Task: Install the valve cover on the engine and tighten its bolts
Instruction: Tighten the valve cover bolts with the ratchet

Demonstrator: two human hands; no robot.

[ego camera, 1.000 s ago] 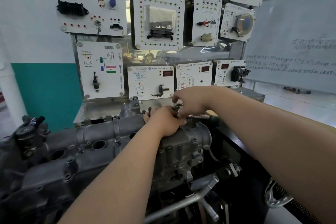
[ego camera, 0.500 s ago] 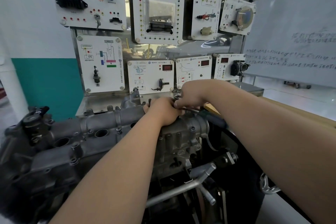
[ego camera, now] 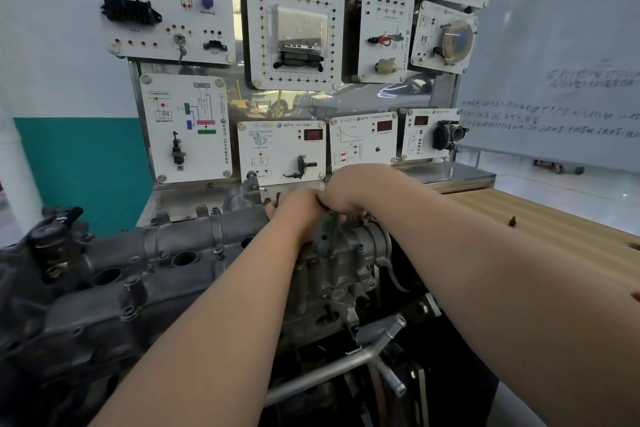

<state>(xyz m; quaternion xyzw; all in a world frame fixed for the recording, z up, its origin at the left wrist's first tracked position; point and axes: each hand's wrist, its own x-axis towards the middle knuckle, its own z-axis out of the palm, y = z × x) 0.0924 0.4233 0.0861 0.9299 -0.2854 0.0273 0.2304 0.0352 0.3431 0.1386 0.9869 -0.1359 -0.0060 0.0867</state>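
Note:
The grey valve cover (ego camera: 166,246) lies along the top of the engine (ego camera: 329,291), running from the lower left to the centre. Both my hands meet at its far right end. My right hand (ego camera: 349,191) grips the top of a wrench with a dark green handle (ego camera: 325,234), which points down toward me between the hands. My left hand (ego camera: 298,208) is curled over the wrench's head on the cover, its fingertips reaching past the far edge. The bolt beneath the hands is hidden.
A board of white training panels (ego camera: 287,31) stands right behind the engine. A wooden bench top (ego camera: 554,236) at the right carries a small dark bolt (ego camera: 512,220). A whiteboard (ego camera: 554,80) hangs at the far right. Metal pipes (ego camera: 346,364) jut out below the engine.
The wrench handle has swung from pointing right, under my right forearm, round to pointing toward me between the hands. Both hands stayed on the cover's right end.

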